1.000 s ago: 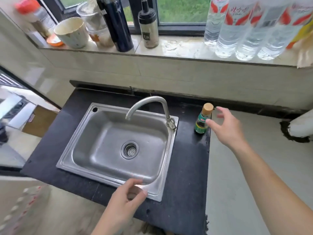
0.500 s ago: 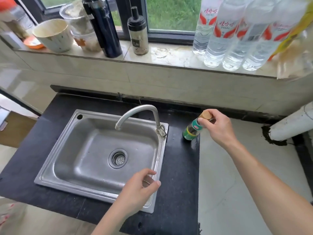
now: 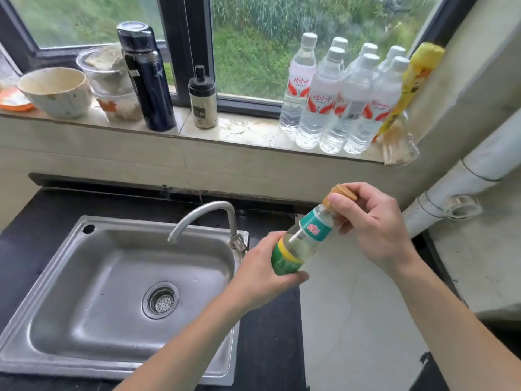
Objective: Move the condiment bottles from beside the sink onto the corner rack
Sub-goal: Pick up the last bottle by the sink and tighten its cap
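A small clear condiment bottle [image 3: 306,239] with a green and yellow label and a tan cap hangs tilted in the air, right of the tap. My right hand [image 3: 372,227] pinches its cap and neck from the upper right. My left hand [image 3: 260,270] wraps around its base from the lower left. The bottle is off the black counter [image 3: 267,334]. No corner rack shows in this view.
The steel sink [image 3: 118,292] with its curved tap [image 3: 208,218] lies to the left. On the window sill [image 3: 239,131] stand a pepper shaker [image 3: 202,100], a dark flask [image 3: 146,77], a bowl [image 3: 56,91] and several water bottles [image 3: 344,97]. A white pipe [image 3: 465,190] runs at the right.
My right hand took hold of the bottle by its cap and lifted it off the counter. My left hand left the sink's front rim and closed around the bottle's base.
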Demonstrator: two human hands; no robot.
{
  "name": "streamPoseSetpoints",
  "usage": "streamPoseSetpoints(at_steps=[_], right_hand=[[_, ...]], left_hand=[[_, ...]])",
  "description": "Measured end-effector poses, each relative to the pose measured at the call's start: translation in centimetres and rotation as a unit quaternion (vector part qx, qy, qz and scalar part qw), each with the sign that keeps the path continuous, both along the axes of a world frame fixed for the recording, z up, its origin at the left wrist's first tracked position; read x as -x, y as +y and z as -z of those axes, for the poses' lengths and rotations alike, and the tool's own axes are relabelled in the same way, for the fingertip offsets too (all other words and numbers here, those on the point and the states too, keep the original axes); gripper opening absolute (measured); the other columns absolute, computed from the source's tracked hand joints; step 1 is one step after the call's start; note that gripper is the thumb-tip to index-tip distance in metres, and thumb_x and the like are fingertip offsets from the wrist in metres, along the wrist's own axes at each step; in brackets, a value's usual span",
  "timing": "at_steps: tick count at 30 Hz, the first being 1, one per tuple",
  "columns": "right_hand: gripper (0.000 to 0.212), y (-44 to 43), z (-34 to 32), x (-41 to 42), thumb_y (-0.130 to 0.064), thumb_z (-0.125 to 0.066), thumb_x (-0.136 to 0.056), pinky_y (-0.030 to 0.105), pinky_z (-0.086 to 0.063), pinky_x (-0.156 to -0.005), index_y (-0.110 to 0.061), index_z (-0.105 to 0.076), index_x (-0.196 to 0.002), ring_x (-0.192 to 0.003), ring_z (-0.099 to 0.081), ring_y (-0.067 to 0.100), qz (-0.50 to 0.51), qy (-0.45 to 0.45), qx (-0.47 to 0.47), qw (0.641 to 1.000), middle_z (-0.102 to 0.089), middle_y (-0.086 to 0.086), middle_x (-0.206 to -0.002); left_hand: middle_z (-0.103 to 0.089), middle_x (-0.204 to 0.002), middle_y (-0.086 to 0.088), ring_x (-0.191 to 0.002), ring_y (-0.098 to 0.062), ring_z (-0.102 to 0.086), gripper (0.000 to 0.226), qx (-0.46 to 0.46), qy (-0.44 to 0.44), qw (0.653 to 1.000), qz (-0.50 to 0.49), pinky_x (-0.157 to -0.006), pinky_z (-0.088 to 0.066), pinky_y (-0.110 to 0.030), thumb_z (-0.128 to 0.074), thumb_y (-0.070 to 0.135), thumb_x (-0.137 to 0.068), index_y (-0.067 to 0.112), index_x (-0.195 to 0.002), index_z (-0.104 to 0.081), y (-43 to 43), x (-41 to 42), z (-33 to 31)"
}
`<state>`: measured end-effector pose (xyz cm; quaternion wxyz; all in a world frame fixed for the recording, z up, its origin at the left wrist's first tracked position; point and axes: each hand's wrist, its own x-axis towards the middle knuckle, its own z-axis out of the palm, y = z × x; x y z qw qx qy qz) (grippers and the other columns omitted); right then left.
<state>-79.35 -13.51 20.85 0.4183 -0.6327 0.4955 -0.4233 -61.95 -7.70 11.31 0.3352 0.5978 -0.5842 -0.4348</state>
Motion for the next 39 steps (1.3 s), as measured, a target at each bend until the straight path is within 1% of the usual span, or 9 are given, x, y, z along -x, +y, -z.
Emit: streamPoseSetpoints(at_steps=[5, 11, 15, 20, 23, 26, 31, 35, 39], right_hand=[[0.031, 0.7, 0.7, 0.3, -0.046, -0.064, -0.082, 0.03, -0.049, -0.054, -0.017, -0.06, -0.086, -0.062, -0.056, 0.016, -0.017, 0.128, 0.05, 0.99, -0.062, 0.002, -0.072], [0.042, -0.1, -0.3, -0.7, -0.045, -0.041, -0.091, 0.035, -0.044, -0.053, -0.014, -0.055, -0.066, -0.056, -0.049, 0.019, -0.094, 0.357, 0.236, 0.899, -0.052, -0.006, -0.059], [0.046, -1.1, -0.2, -2.9, -0.036, -0.043, -0.095, 0.033, -0.038, -0.056, -0.015, -0.044, -0.054, -0.063, -0.05, 0.029, -0.021, 0.456, 0.131, 0.88, -0.051, 0.004, -0.06], [0.024, -1.7, 0.0, -5.4, -0.028, -0.042, -0.093, 0.033, -0.036, -0.066, -0.012, -0.051, -0.078, -0.078, -0.048, 0.032, 0.01, 0.578, -0.021, 0.816, -0.05, 0.009, -0.083], [0.031, -1.7, 0.7, -5.7, -0.032, -0.042, -0.093, 0.032, -0.037, -0.063, -0.012, -0.051, -0.072, -0.075, -0.051, 0.029, -0.022, 0.565, -0.003, 0.825, -0.054, 0.008, -0.08], [0.039, -1.0, 2.4, -4.7, -0.04, -0.045, -0.091, 0.028, -0.04, -0.053, -0.012, -0.059, -0.068, -0.06, -0.054, 0.021, -0.102, 0.415, 0.225, 0.876, -0.062, 0.0, -0.07], [0.039, -0.9, 3.2, -3.7, -0.029, -0.045, -0.091, 0.025, -0.036, -0.043, -0.007, -0.054, -0.059, -0.047, -0.04, 0.013, -0.175, 0.336, 0.336, 0.862, -0.053, 0.001, -0.058], [0.041, -0.7, 3.4, -4.9, -0.036, -0.041, -0.09, 0.029, -0.033, -0.053, -0.01, -0.051, -0.06, -0.054, -0.045, 0.024, -0.04, 0.44, 0.218, 0.87, -0.047, 0.0, -0.058], [0.027, -1.3, 1.6, -5.6, -0.028, -0.042, -0.091, 0.032, -0.037, -0.064, -0.008, -0.053, -0.077, -0.076, -0.05, 0.033, 0.012, 0.561, -0.016, 0.827, -0.052, 0.01, -0.08]], left_hand=[[-0.062, -0.074, 0.0, -0.062, -0.01, -0.053, 0.033, -0.007, 0.05, 0.999, 0.003, -0.062, -0.052, -0.037, -0.078, 0.025, -0.059, 0.021, -0.084, -0.056, 0.7, 0.7, 0.9], [-0.061, -0.071, -0.007, -0.057, -0.013, -0.049, 0.031, -0.014, 0.031, 0.999, 0.019, -0.057, -0.05, -0.041, -0.074, 0.024, -0.056, 0.019, -0.079, -0.054, 1.7, 0.4, 1.6], [-0.055, -0.061, 0.005, -0.057, -0.015, -0.051, 0.033, 0.015, -0.048, 0.997, -0.062, -0.055, -0.045, -0.034, -0.064, 0.044, -0.05, 0.027, -0.071, -0.044, 2.2, 0.4, 1.6], [-0.057, -0.065, 0.005, -0.063, -0.023, -0.054, 0.034, 0.026, -0.192, 0.975, -0.109, -0.054, -0.042, -0.031, -0.065, 0.041, -0.058, 0.025, -0.08, -0.044, 2.9, 0.0, 2.6], [-0.062, -0.066, 0.003, -0.064, -0.022, -0.059, 0.035, 0.002, -0.135, 0.986, -0.103, -0.057, -0.051, -0.036, -0.065, 0.04, -0.053, 0.024, -0.078, -0.046, 3.2, -0.7, 3.6], [-0.057, -0.062, 0.005, -0.054, -0.017, -0.052, 0.031, -0.042, 0.007, 0.997, -0.061, -0.055, -0.05, -0.039, -0.07, 0.03, -0.051, 0.022, -0.074, -0.051, 3.0, -2.0, 3.9], [-0.055, -0.066, 0.003, -0.057, -0.015, -0.049, 0.032, -0.064, 0.073, 0.995, 0.037, -0.056, -0.045, -0.034, -0.074, 0.021, -0.054, 0.017, -0.08, -0.055, 2.6, -3.3, 4.0], [-0.054, -0.061, 0.007, -0.055, -0.014, -0.048, 0.03, -0.009, -0.036, 0.997, -0.07, -0.052, -0.041, -0.029, -0.07, 0.027, -0.056, 0.023, -0.073, -0.046, 2.7, -2.3, 3.9], [-0.052, -0.069, 0.008, -0.062, -0.019, -0.047, 0.032, 0.052, -0.201, 0.971, -0.115, -0.053, -0.033, -0.029, -0.068, 0.029, -0.064, 0.024, -0.078, -0.04, 3.0, -1.3, 3.4]])
